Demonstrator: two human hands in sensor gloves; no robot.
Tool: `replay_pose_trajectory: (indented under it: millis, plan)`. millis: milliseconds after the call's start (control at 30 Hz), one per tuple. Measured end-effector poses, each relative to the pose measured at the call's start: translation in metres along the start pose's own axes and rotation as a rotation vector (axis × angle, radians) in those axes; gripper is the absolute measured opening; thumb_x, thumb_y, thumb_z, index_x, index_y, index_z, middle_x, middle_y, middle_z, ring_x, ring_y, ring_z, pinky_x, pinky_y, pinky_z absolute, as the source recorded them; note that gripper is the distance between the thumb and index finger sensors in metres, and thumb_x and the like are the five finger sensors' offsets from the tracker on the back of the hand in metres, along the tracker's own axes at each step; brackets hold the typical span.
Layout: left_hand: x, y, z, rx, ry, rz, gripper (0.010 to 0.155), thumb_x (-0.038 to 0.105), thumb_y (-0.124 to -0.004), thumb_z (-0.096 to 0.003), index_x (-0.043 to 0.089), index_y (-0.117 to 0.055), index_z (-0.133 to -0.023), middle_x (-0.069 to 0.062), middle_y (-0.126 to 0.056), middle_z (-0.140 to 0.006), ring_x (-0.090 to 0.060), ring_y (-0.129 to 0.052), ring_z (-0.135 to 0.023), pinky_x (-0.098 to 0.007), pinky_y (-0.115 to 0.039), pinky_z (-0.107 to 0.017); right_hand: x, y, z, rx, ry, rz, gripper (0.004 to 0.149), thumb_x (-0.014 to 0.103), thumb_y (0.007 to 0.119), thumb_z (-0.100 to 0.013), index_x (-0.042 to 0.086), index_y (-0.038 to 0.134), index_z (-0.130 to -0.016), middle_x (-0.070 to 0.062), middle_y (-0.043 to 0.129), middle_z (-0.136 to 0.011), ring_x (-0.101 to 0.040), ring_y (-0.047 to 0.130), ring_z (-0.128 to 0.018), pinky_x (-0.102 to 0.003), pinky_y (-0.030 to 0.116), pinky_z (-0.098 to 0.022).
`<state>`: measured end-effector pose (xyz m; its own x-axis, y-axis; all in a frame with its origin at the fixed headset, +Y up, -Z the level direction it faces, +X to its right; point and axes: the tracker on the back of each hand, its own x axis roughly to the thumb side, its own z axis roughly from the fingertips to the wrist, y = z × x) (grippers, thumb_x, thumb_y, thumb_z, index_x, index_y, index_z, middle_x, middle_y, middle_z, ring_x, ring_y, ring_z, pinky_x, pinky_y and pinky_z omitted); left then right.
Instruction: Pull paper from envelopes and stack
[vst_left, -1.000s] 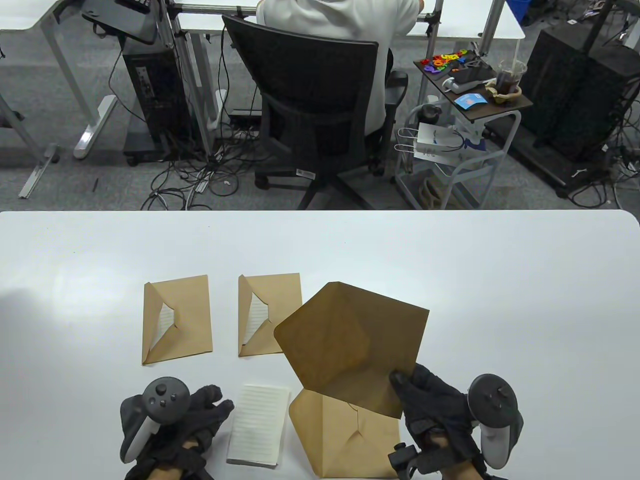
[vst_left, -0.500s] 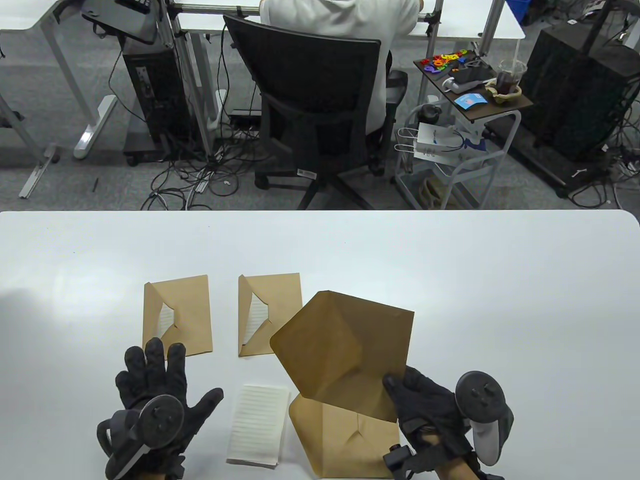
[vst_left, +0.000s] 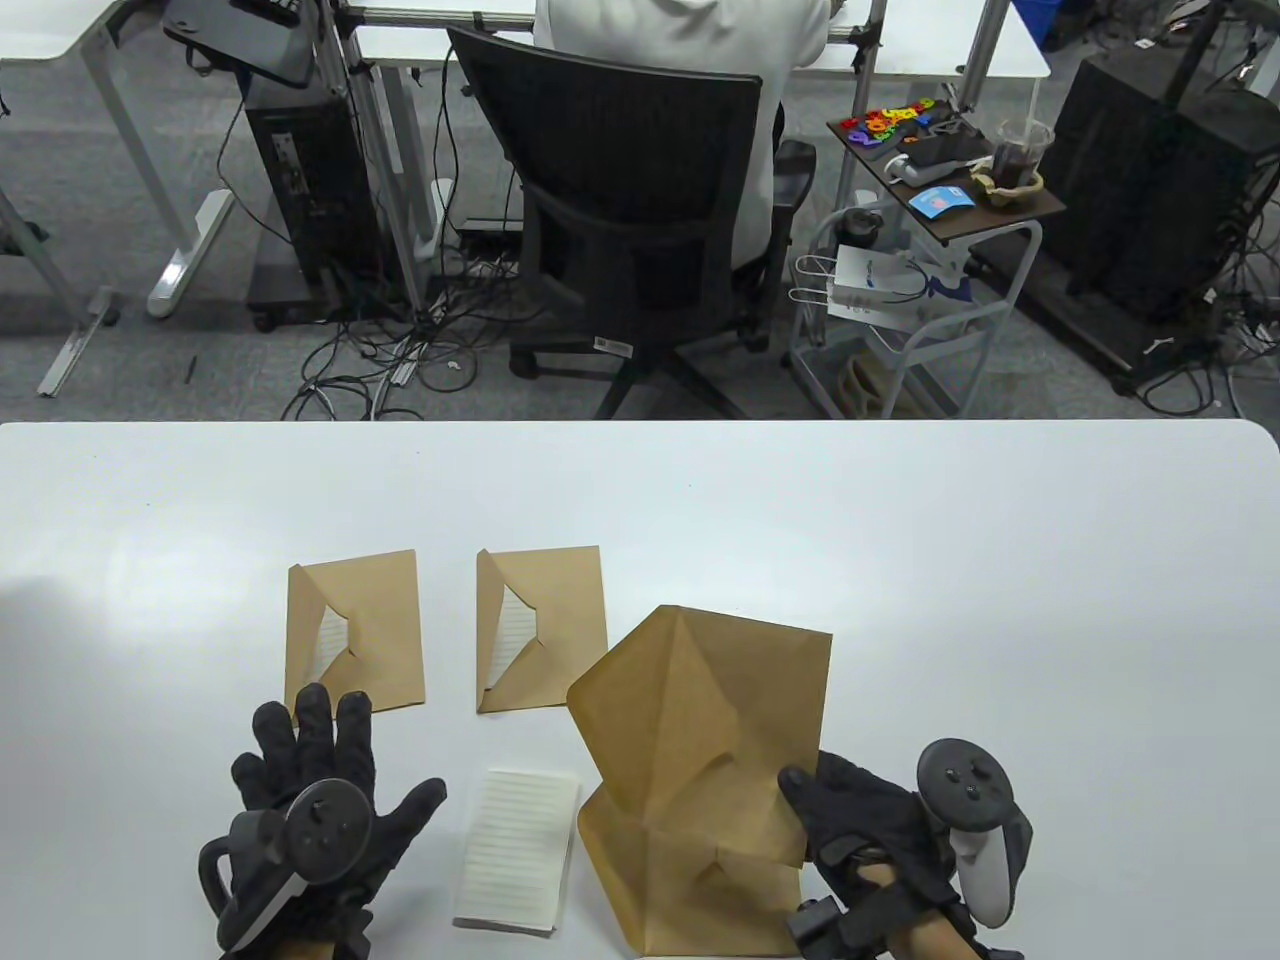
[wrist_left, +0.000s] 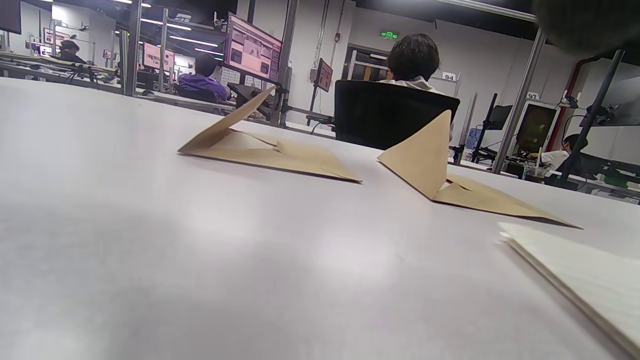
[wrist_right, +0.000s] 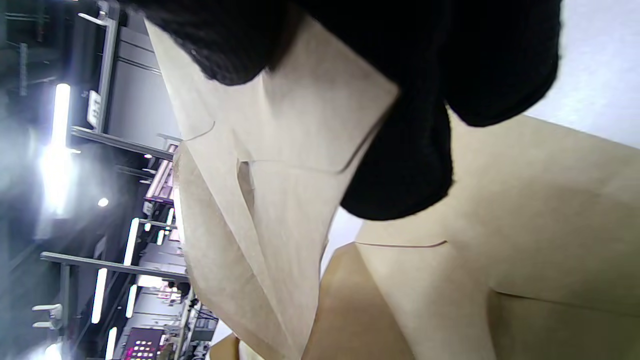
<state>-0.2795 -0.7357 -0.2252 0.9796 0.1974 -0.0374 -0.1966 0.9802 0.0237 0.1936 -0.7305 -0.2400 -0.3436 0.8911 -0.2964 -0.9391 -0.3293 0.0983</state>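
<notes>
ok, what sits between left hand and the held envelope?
Table view: the lined paper stack lies between the left hand and the held envelope.

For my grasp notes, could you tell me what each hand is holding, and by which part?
The right hand holds the raised envelope by its near right corner, above another envelope. The left hand holds nothing, fingers spread.

The white table (vst_left: 900, 560) carries two brown envelopes side by side, the left envelope (vst_left: 375, 640) and the middle envelope (vst_left: 565, 625), each with its flap open and lined paper showing inside. Nearer the front edge lies a stack of lined paper (vst_left: 517, 852), and just beside it, on the right, an empty brown envelope (vst_left: 700, 895) lies flat.
</notes>
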Motion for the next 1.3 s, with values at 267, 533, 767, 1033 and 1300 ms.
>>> replay_pose_trajectory:
  millis: [267, 533, 767, 1033, 1300]
  plan:
    - [0.000, 0.000, 0.000, 0.013, 0.001, -0.023, 0.107, 0.083, -0.068, -0.0445, 0.024, -0.021, -0.120, -0.011, -0.015, -0.123, -0.052, -0.010, -0.112, -0.076, -0.025, -0.072, -0.006, 0.003, -0.001, 0.102, 0.131, 0.093, 0.044, 0.031, 0.078, -0.043, 0.006, 0.087, -0.077, -0.014, 0.108, -0.053, -0.030, 0.112, -0.033, -0.052, 0.087, -0.037]
    - [0.002, -0.004, 0.001, -0.004, 0.000, -0.015, 0.107, 0.082, -0.068, -0.0448, 0.023, -0.019, -0.119, -0.011, -0.015, -0.123, -0.052, -0.011, -0.112, -0.076, -0.025, -0.072, -0.018, 0.020, -0.003, 0.133, 0.205, 0.172, 0.044, 0.032, 0.078, -0.043, 0.004, 0.088, -0.075, -0.013, 0.111, -0.045, -0.029, 0.113, -0.026, -0.051, 0.089, -0.033]
    - [0.001, -0.003, 0.001, -0.007, 0.008, -0.012, 0.107, 0.082, -0.068, -0.0451, 0.022, -0.019, -0.119, -0.011, -0.016, -0.123, -0.052, -0.012, -0.112, -0.075, -0.025, -0.073, -0.018, 0.029, -0.002, 0.058, 0.211, 0.374, 0.044, 0.032, 0.079, -0.043, 0.003, 0.088, -0.075, -0.013, 0.112, -0.043, -0.030, 0.113, -0.025, -0.052, 0.089, -0.033]
    - [-0.002, 0.000, 0.001, -0.004, 0.012, 0.014, 0.107, 0.081, -0.068, -0.0453, 0.022, -0.020, -0.119, -0.011, -0.017, -0.123, -0.053, -0.013, -0.112, -0.075, -0.026, -0.073, -0.020, 0.033, -0.005, 0.015, 0.233, 0.507, 0.047, 0.034, 0.082, -0.043, 0.002, 0.088, -0.076, -0.013, 0.112, -0.041, -0.030, 0.113, -0.023, -0.052, 0.089, -0.033]
    - [-0.006, 0.005, 0.003, 0.007, 0.014, 0.038, 0.106, 0.081, -0.068, -0.0455, 0.021, -0.021, -0.120, -0.012, -0.017, -0.123, -0.053, -0.014, -0.112, -0.075, -0.026, -0.073, -0.017, 0.035, -0.003, -0.068, 0.243, 0.651, 0.050, 0.036, 0.084, -0.042, 0.000, 0.087, -0.076, -0.014, 0.112, -0.042, -0.032, 0.113, -0.023, -0.053, 0.088, -0.033]
